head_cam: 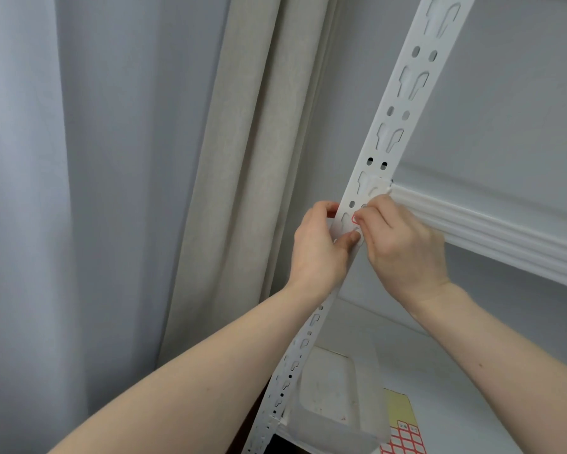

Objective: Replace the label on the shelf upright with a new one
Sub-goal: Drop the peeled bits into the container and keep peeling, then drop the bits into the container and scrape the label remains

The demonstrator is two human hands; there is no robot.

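Label (355,218): a small white sticker with a red border, barely showing on the front face of the white perforated metal shelf upright (394,119), just below where the ribbed white shelf beam (492,231) meets the post. Only a corner of its red edge peeks out from under the right hand (403,247), so whether it is the old one coming off or the new one going on I cannot tell for certain. The right hand's fingers (365,217) are curled in and pinching at that red edge, fingertips hard against the metal, which suits either picking at a corner or pressing one down. The left hand (318,250) wraps the upright from the other side, thumb laid across the front face just below the label and the other fingers hooked behind the post; this probably steadies the post against the right hand's pressing and keeps the sticker area flat.

Below, on the lower shelf board (446,381), stands a clear plastic tray (334,398), and beside it lies a yellow-backed sheet of red-bordered stickers (403,434), close at hand as the likely supply of replacements. Behind the upright hang a beige curtain (243,191) and a pale grey one (79,191).
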